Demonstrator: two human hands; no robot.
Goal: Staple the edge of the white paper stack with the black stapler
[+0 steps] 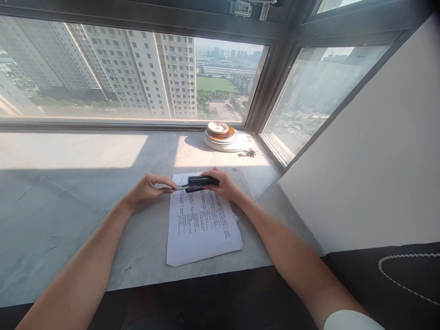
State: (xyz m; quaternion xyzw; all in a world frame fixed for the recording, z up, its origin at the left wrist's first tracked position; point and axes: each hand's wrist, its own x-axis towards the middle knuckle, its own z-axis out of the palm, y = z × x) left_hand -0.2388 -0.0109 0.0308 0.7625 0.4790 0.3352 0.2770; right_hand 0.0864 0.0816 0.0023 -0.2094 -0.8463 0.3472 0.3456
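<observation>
A black stapler (199, 180) is held above the far end of a stack of printed paper (202, 229). My right hand (222, 184) is closed around the stapler's right end. From its left end sticks out a thin grey metal strip (180, 187), and my left hand (154, 187) pinches the tip of that strip between thumb and fingers. The paper lies on the pale marble-like sill, its print turned sideways to me. Whether staples lie in the strip is too small to tell.
A stack of plates (222, 137), with an amber dish among them, stands by the window corner. Keys (248, 153) lie in front of it. Some tiny staple-like bits (234, 169) are beyond my right hand. A white wall (371, 160) bounds the sill (68, 220) at right.
</observation>
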